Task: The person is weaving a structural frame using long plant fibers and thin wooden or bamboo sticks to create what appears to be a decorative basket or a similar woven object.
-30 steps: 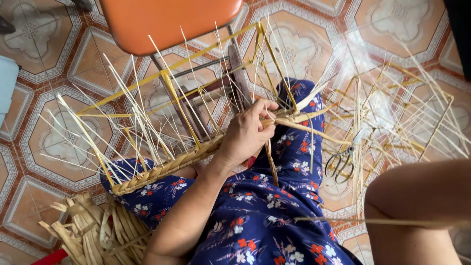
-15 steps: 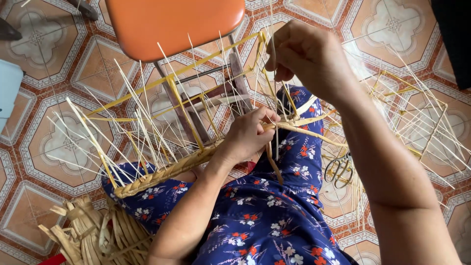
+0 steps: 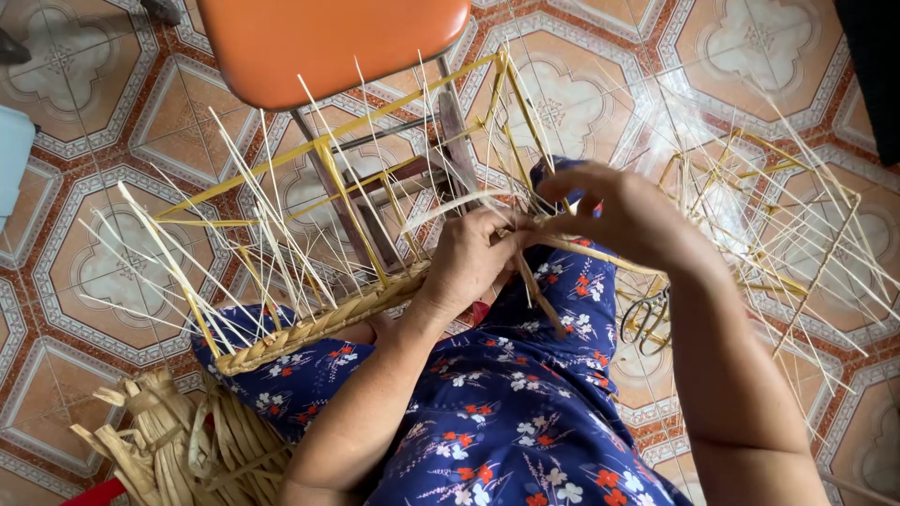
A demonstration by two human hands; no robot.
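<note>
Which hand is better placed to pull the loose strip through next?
Right hand, probably: its fingertips pinch the pale strip beside the stakes, while the left hand presses on the woven rim.

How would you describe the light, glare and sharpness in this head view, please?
Head view: soft even daylight, with faint shadows; a bright glare patch washes out the floor tiles at upper right; both hands, left hand and right hand, the woven frame and the thin pale strips read sharp, with little motion blur.

Floor (image 3: 103, 272): we see patterned tiles.
Chair (image 3: 328, 42): its legs stand on them.
Straw bundle (image 3: 178, 445): below-left of chair.
Scissors (image 3: 647, 319): right of chair.
</note>
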